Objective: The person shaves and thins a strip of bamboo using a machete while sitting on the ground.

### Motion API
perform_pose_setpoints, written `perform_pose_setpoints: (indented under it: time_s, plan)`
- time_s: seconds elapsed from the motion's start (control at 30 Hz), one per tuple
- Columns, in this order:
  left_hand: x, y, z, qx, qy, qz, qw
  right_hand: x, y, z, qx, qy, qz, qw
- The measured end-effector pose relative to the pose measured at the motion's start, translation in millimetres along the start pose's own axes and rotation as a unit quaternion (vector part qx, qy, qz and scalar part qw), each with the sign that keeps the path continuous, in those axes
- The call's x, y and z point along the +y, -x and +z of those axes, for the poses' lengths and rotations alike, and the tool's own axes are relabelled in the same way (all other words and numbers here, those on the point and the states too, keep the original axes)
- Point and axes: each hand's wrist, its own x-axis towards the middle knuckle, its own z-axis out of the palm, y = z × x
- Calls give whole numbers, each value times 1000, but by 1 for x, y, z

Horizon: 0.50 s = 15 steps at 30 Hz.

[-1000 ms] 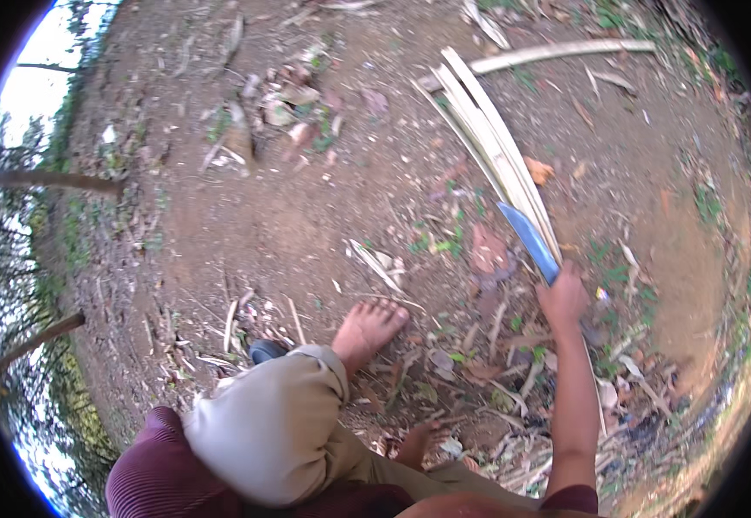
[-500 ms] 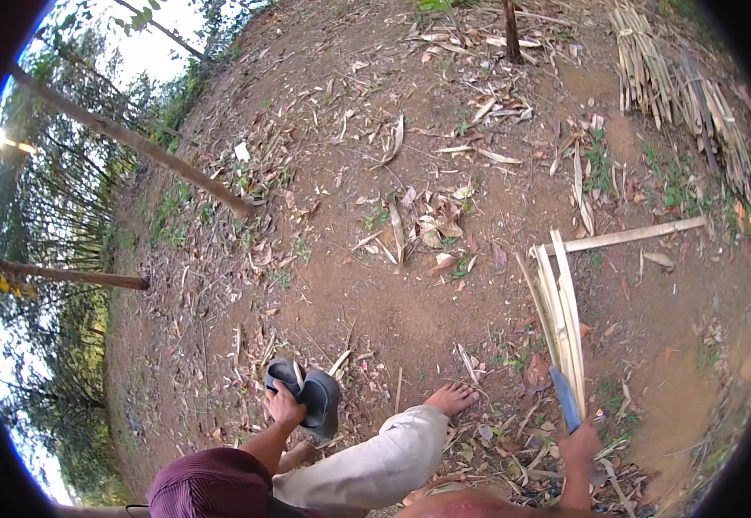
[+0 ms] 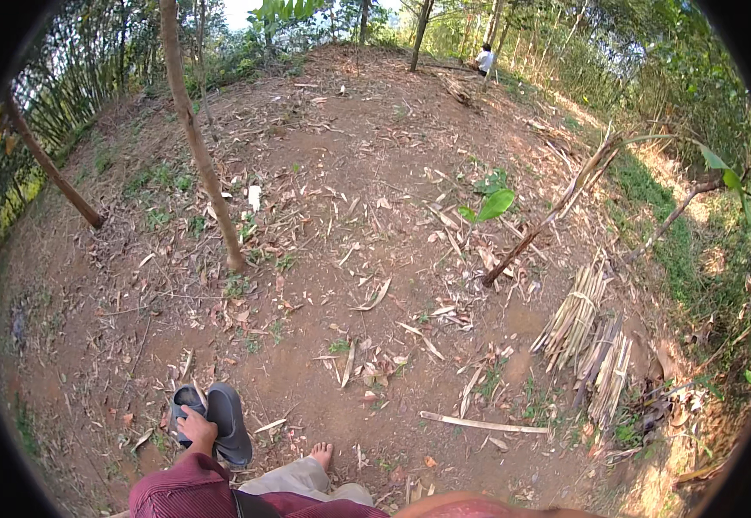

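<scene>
At the lower left, the left hand [image 3: 197, 429] holds two dark sandals [image 3: 230, 425], which extend beyond its grip.

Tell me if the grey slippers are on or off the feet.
Off: the left hand touches the slippers; the visible foot is bare.

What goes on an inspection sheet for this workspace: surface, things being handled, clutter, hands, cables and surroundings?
Surface: brown soil, littered in many places.
Things: two dark sandals side by side at the left hand.
Clutter: dry leaves, a loose wooden strip, bundles of sticks to the right, and a small white object.
Hands: left touches the sandals, grip unclear; right hand out of view.
Cables: nothing seen.
Surroundings: tree trunks at left, greenery beyond, and another person in a white top far off.
</scene>
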Motion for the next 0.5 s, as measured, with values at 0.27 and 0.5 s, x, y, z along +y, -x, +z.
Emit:
perform_pose_setpoints:
  time_s: [0.27, 0.5]
  plan:
    - [166, 9, -109, -20, 146, -117, 982, -149, 3, -160, 70, 13, -60, 996]
    - [225, -123, -28, 90, 178, -352, 915, -221, -26, -254, 48, 48, -78, 995]
